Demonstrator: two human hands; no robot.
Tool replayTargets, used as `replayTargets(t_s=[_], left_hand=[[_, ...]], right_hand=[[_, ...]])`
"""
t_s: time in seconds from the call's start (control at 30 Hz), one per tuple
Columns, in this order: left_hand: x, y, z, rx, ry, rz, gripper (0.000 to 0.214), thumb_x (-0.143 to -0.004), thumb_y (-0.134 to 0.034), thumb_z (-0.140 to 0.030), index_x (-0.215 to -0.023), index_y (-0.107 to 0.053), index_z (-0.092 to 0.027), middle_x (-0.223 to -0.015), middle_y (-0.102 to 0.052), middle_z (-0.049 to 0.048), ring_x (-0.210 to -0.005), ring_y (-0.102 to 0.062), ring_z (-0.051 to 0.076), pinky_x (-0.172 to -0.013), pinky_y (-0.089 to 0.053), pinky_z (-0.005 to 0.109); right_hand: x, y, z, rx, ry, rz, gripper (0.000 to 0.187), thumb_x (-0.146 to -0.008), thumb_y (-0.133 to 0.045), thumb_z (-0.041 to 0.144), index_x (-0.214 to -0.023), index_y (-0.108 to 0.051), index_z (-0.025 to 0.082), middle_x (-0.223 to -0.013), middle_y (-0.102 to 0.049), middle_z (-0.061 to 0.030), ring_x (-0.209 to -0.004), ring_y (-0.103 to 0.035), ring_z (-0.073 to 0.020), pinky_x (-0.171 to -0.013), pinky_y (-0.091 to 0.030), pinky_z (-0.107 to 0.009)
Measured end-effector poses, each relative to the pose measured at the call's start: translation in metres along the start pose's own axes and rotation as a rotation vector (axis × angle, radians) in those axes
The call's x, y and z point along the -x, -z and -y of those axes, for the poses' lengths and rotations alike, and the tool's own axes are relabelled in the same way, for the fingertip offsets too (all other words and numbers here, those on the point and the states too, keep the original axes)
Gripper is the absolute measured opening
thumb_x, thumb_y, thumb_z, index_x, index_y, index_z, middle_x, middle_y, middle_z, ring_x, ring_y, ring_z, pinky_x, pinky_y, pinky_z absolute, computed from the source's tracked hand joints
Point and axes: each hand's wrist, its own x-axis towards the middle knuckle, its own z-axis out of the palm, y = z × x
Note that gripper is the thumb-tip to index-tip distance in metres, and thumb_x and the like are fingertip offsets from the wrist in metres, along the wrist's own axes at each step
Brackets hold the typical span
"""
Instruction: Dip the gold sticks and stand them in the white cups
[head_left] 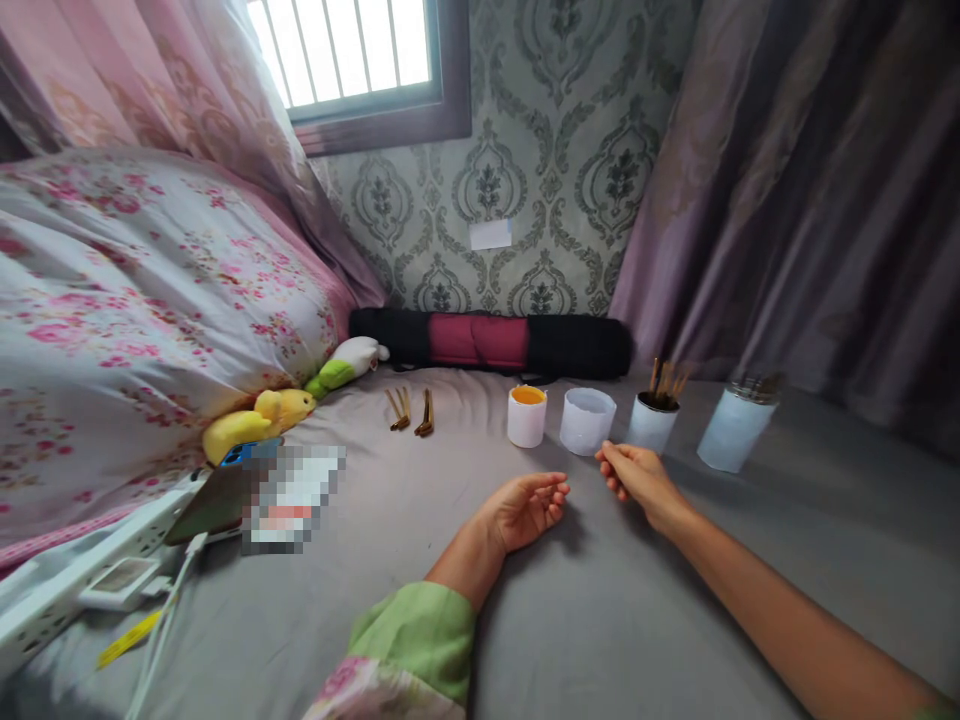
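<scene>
My right hand (637,482) has its fingertips pinched together just in front of a whitish translucent cup (587,425); anything between them is too small to make out. To its left, my left hand (529,508) hovers low over the grey sheet, fingers loosely curled and apart, holding nothing. A white cup with an orange inside (526,420) stands left of the translucent one. Behind my right hand is a pale blue can (651,425) with thin brown sticks poking out. Farther right stands a taller pale blue can (735,432), its top blurred. Two small groups of golden-brown sticks (400,410) lie on the sheet.
A black and maroon rolled bag (480,340) lies along the wall. On the left are a yellow plush toy (259,420), a green and white plush (346,368), a leaning phone (217,490), a power strip (52,590) and a white cable (169,610). Curtains hang both sides.
</scene>
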Motion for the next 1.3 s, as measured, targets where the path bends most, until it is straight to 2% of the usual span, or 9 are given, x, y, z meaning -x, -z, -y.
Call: replayTargets(t_s=[0.27,0.6,0.93,1.3], left_hand=[[0.0,0.003,-0.001,-0.018,-0.04,0.005,0.009,-0.07,-0.058,-0.01,-0.078,-0.057,-0.007,-0.07,-0.059,0.0046,-0.054,-0.053,0.005,-0.049,-0.042,0.014],[-0.001,0.005,-0.003,-0.074,-0.106,-0.047,0.015,-0.069,-0.06,-0.012,-0.082,-0.057,-0.007,-0.072,-0.058,0.0039,-0.056,-0.053,0.004,-0.05,-0.042,0.013],[-0.003,0.009,-0.023,-0.246,-0.206,-0.255,0.009,-0.07,-0.058,-0.012,-0.078,-0.055,-0.009,-0.067,-0.058,0.003,-0.05,-0.052,0.004,-0.046,-0.041,0.013],[0.008,0.036,-0.072,-0.522,-0.378,-0.536,0.004,-0.069,-0.057,-0.009,-0.071,-0.054,-0.009,-0.06,-0.055,0.0021,-0.045,-0.05,0.004,-0.041,-0.038,0.013]], right_hand=[[-0.008,-0.009,-0.03,0.106,0.085,-0.026,0.031,-0.075,-0.043,0.043,-0.07,-0.054,0.015,-0.051,-0.049,0.0014,-0.032,-0.042,-0.0057,-0.027,-0.029,-0.016],[-0.004,-0.011,-0.036,0.146,0.17,-0.026,0.04,-0.074,-0.041,0.05,-0.07,-0.056,0.014,-0.05,-0.049,0.0005,-0.034,-0.044,-0.008,-0.028,-0.028,-0.017],[-0.001,-0.01,-0.034,0.172,0.233,-0.004,0.039,-0.074,-0.04,0.048,-0.067,-0.057,0.014,-0.048,-0.049,0.0006,-0.036,-0.044,-0.0088,-0.035,-0.032,-0.02],[-0.002,-0.008,-0.035,0.226,0.257,-0.001,0.039,-0.075,-0.038,0.046,-0.068,-0.058,0.014,-0.05,-0.053,-0.0009,-0.039,-0.048,-0.0102,-0.04,-0.034,-0.02]])
